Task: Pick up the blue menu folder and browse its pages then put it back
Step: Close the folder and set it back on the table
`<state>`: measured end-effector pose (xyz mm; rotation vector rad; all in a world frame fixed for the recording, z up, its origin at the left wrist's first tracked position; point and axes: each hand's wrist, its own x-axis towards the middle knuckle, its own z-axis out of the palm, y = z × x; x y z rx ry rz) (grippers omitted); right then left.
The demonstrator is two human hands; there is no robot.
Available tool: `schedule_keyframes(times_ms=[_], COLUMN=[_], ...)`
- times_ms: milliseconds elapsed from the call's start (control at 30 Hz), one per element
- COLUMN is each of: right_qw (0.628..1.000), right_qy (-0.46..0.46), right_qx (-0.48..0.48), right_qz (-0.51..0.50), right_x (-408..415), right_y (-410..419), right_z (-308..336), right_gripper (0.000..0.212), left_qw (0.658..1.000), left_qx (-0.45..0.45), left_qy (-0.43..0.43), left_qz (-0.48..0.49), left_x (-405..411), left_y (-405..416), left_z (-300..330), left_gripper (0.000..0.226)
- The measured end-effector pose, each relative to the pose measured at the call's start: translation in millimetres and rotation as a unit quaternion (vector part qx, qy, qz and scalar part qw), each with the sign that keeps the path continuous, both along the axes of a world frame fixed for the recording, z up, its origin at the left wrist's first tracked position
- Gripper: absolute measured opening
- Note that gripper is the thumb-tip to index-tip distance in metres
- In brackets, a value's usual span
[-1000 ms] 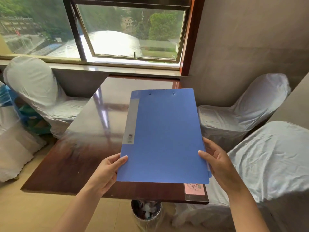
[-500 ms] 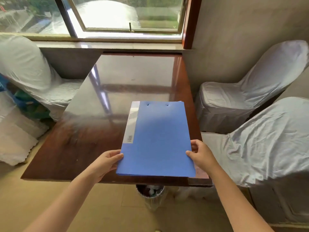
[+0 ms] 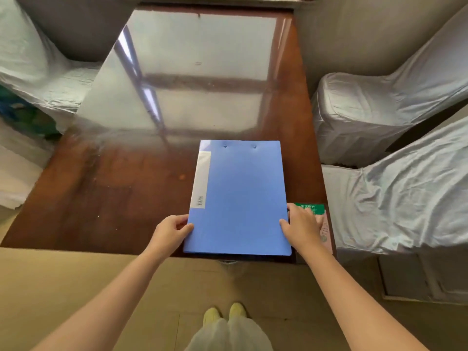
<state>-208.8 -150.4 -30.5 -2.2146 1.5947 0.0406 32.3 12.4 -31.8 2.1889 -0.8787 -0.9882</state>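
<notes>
The blue menu folder (image 3: 240,198) lies closed and flat on the glossy brown table (image 3: 121,198), near its front right corner, spine with a grey label strip to the left. My left hand (image 3: 169,233) grips the folder's lower left edge, thumb on the cover. My right hand (image 3: 302,225) holds the lower right edge, fingers over the side. The folder's near edge sits at the table's front edge.
A green and pink card (image 3: 320,219) lies on the table under my right hand. White-covered chairs stand to the right (image 3: 379,110) (image 3: 405,193) and to the left (image 3: 38,72). My feet in yellow shoes (image 3: 224,314) stand on the tan floor below.
The folder has come down from a raised, tilted hold to lie flat on the table. Both hands went down with it, and my view has tipped downward.
</notes>
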Motion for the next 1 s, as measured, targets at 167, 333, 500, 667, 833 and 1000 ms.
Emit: schedule_keyframes(times_ms=[167, 333, 500, 667, 833, 1000], right_qw=[0.998, 0.988, 0.95, 0.947, 0.951, 0.949], right_qy=[0.037, 0.008, 0.014, 0.035, 0.022, 0.018], right_qx=[-0.047, -0.141, -0.093, -0.022, -0.033, -0.036], right_qz=[0.024, 0.056, 0.298, 0.318, 0.308, 0.314], right_x=[-1, -8, -20, -33, -37, -44], right_y=[-2, 12, 39, 40, 39, 37], right_z=[-6, 1, -11, -26, -28, -27], right_gripper=[0.025, 0.049, 0.075, 0.071, 0.069, 0.068], left_qw=[0.998, 0.99, 0.897, 0.876, 0.853, 0.851], left_qx=[0.009, -0.004, -0.069, 0.009, -0.003, -0.017], left_qy=[-0.068, -0.137, -0.348, -0.341, -0.376, -0.372], left_qz=[-0.007, 0.039, -0.264, -0.341, -0.362, -0.37], left_x=[-5, -11, -26, -36, -36, -33], left_y=[-3, 2, 22, 19, 12, 15], left_z=[-10, -14, -7, -9, -11, -10], left_gripper=[0.023, 0.066, 0.087, 0.084, 0.075, 0.067])
